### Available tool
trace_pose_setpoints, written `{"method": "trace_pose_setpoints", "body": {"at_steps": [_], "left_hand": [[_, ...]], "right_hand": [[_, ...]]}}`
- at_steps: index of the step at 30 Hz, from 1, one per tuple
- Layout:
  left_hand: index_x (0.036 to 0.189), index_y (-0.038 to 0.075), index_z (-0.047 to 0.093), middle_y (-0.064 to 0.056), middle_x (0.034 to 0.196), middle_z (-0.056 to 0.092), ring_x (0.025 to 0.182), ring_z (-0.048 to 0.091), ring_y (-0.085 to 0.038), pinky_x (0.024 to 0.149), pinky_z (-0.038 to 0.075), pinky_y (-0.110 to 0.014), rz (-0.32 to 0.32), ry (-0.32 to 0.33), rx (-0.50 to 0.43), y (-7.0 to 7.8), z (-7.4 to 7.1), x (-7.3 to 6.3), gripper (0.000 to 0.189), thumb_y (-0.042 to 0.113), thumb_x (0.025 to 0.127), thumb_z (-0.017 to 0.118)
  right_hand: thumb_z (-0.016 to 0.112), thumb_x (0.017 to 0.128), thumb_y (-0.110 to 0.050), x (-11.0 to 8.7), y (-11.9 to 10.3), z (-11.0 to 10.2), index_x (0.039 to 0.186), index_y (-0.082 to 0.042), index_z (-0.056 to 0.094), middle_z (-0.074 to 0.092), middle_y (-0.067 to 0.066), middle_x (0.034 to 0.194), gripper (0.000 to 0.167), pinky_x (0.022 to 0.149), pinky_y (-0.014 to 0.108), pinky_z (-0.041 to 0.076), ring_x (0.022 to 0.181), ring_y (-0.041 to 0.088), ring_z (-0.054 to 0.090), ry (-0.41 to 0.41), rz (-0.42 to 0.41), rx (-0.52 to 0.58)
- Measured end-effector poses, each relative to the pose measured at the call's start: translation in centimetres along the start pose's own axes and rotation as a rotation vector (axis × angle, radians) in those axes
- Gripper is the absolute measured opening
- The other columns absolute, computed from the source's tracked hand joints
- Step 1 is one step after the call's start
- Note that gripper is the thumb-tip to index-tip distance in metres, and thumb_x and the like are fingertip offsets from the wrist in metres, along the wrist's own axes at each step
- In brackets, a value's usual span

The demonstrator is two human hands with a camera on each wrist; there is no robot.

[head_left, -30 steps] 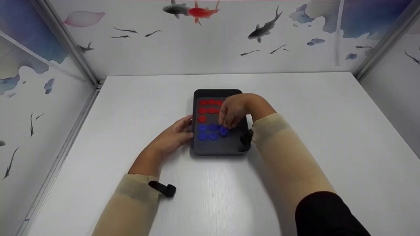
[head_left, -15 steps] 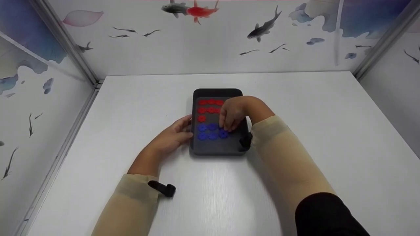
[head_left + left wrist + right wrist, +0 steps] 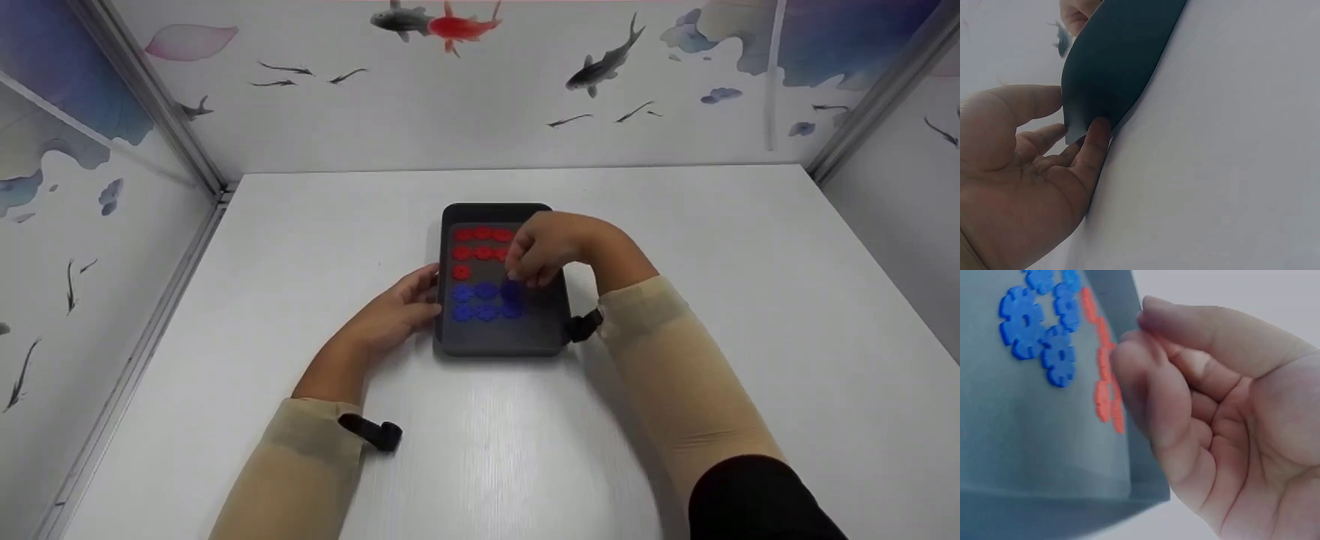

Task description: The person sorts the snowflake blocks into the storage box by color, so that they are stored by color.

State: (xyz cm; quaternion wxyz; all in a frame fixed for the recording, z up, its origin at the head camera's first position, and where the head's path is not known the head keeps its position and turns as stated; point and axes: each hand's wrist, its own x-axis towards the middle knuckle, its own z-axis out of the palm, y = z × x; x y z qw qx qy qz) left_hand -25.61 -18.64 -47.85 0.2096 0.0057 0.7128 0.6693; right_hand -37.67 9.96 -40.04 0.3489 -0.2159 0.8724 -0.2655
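A dark grey tray (image 3: 504,343) holds several red notched plastic discs (image 3: 462,253) in rows at the far end, with several blue notched discs (image 3: 487,311) below them. My left hand (image 3: 390,319) touches the tray's left wall from outside, and the left wrist view shows its fingers (image 3: 1094,149) against the dark wall. Over the tray's right half is my right hand (image 3: 551,247), just above the blue discs at the right end of their rows. In the right wrist view its fingers (image 3: 1171,433) are loosely curled, with nothing visible between thumb and forefinger. This hand hides part of the tray.
The tray stands on a white table (image 3: 480,450). A white back wall (image 3: 480,112) with painted fish and side walls enclose it. Each forearm wears a beige sleeve with a black camera mount (image 3: 373,433) near the wrist.
My right hand has lifted off the blue disc at the right of the lower row and moved slightly up and right; that disc lies in the tray. The left hand has stayed put.
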Motion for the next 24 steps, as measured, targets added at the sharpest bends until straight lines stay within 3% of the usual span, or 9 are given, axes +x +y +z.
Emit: {"method": "trace_pose_setpoints", "body": {"at_steps": [5,10,16,24], "left_hand": [[0.17,0.024,0.031,0.002,0.174,0.036,0.159,0.041,-0.018,0.128,0.039,-0.044,0.003,-0.002,-0.009,-0.1,-0.1,0.0,0.074,0.006,0.104,0.06],[0.17,0.023,0.03,0.001,0.174,0.036,0.159,0.04,-0.019,0.129,0.038,-0.045,0.012,-0.011,-0.015,-0.2,-0.1,0.0,0.074,0.005,0.104,0.059],[0.171,0.022,0.028,0.0,0.174,0.035,0.159,0.041,-0.021,0.129,0.039,-0.046,0.022,-0.013,-0.016,-0.3,-0.5,-0.1,0.075,0.004,0.105,0.058],[0.172,0.022,0.024,-0.001,0.177,0.03,0.16,0.039,-0.022,0.129,0.039,-0.046,0.009,-0.021,-0.017,-0.7,-0.7,-0.2,0.074,0.007,0.107,0.057]], "right_hand": [[0.076,0.098,-0.03,-2.4,1.4,-0.2,0.127,-0.018,0.075,0.075,0.008,0.101,0.031,0.083,0.036,0.063,0.095,0.029,0.073,0.122,-0.121,0.102],[0.073,0.101,-0.027,-4.6,3.2,-0.1,0.134,-0.019,0.07,0.072,0.008,0.104,0.034,0.081,0.036,0.06,0.097,0.036,0.07,0.221,-0.197,0.218],[0.072,0.102,-0.027,-5.5,5.7,0.3,0.138,-0.017,0.068,0.07,0.01,0.107,0.037,0.08,0.033,0.059,0.093,0.026,0.068,0.29,-0.148,0.31],[0.073,0.102,-0.031,-4.9,8.0,0.4,0.135,-0.017,0.068,0.072,0.002,0.1,0.036,0.08,0.031,0.059,0.094,0.026,0.067,0.376,-0.09,0.435]]}}
